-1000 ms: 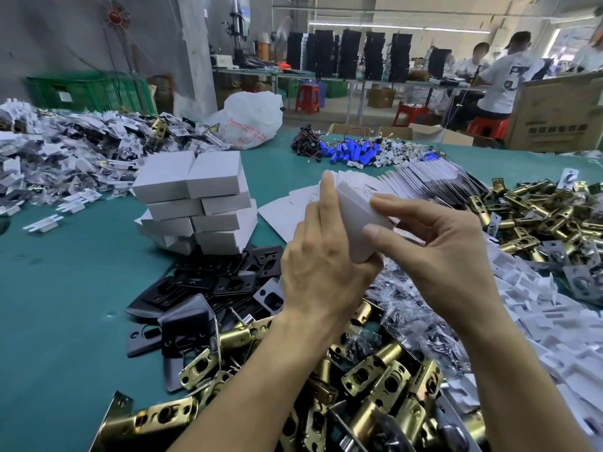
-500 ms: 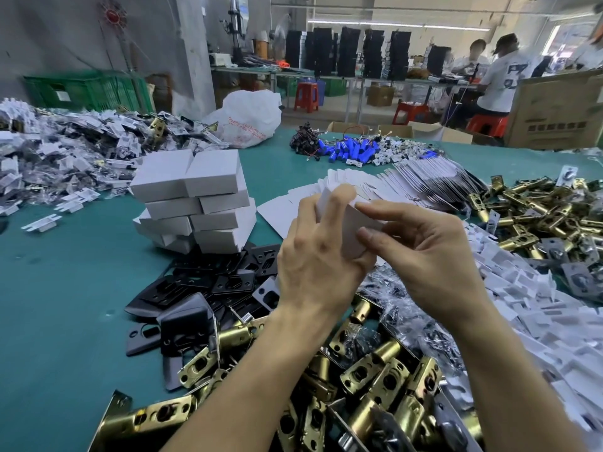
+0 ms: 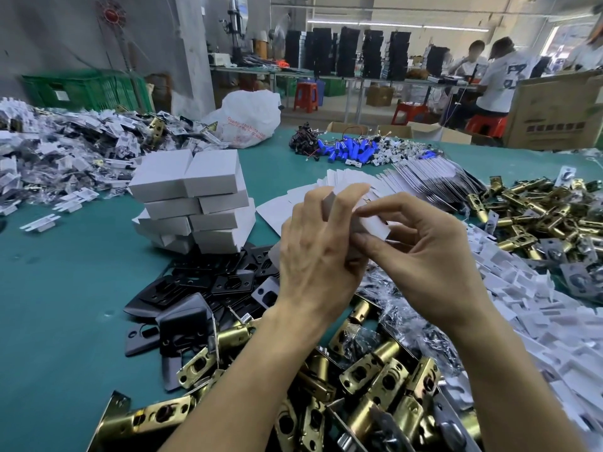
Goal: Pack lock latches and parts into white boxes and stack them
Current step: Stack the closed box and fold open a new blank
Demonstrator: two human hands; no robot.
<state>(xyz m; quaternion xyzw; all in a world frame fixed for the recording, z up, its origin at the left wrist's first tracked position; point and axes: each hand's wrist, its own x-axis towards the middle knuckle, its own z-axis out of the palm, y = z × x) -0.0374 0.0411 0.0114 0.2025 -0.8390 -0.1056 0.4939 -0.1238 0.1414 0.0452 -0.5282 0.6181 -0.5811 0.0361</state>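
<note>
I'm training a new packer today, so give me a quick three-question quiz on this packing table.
1. True or false: the left hand and the right hand both hold one white box.
2. The stack of white boxes stands: A) left of the hands, B) right of them, C) on a stool.
3. What colour are the latches nearest the camera?
Key: 1 true; 2 A; 3 brass.

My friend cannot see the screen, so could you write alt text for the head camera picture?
Seen from above, a person's left hand grips a small white box while the right hand pinches its end flap, over a green table. A stack of closed white boxes stands to the left, with black plates and brass latches heaped nearby.
</note>
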